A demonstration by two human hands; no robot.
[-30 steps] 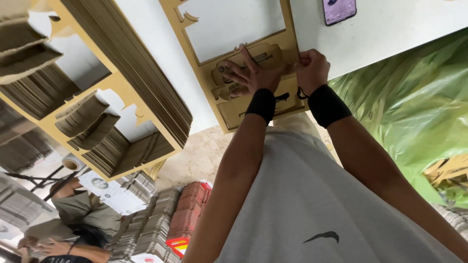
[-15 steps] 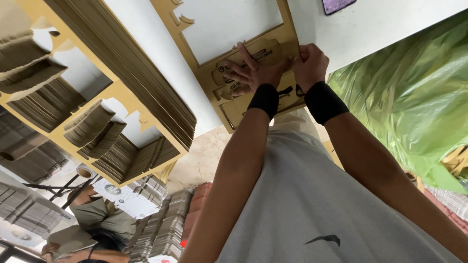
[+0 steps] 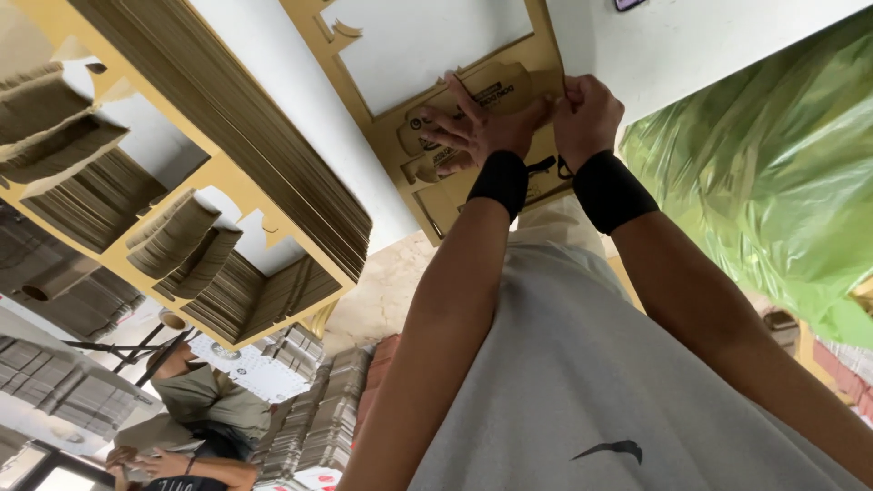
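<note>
A brown die-cut cardboard sheet (image 3: pixel 364 68) with a large cut-out window lies on a white table (image 3: pixel 709 36). My left hand (image 3: pixel 477 127) rests flat on the printed cardboard piece (image 3: pixel 436 195) at the sheet's near end, fingers spread apart. My right hand (image 3: pixel 587 109) is curled closed right beside it, pinching the edge of the same piece. Both wrists wear black bands. My grey shirt (image 3: pixel 582 391) fills the lower part of the view.
A tall stack of the same brown sheets (image 3: pixel 245 145) stands to the left, with punched-out pieces piled in its windows. A green plastic bag (image 3: pixel 773 182) is on the right. Another person (image 3: pixel 195 400) sits at lower left beside stacked cartons (image 3: pixel 318 409).
Both hands have stayed on the cardboard piece. My left fingers have spread a little wider. The view has drifted, and the person at lower left has shifted in the frame.
</note>
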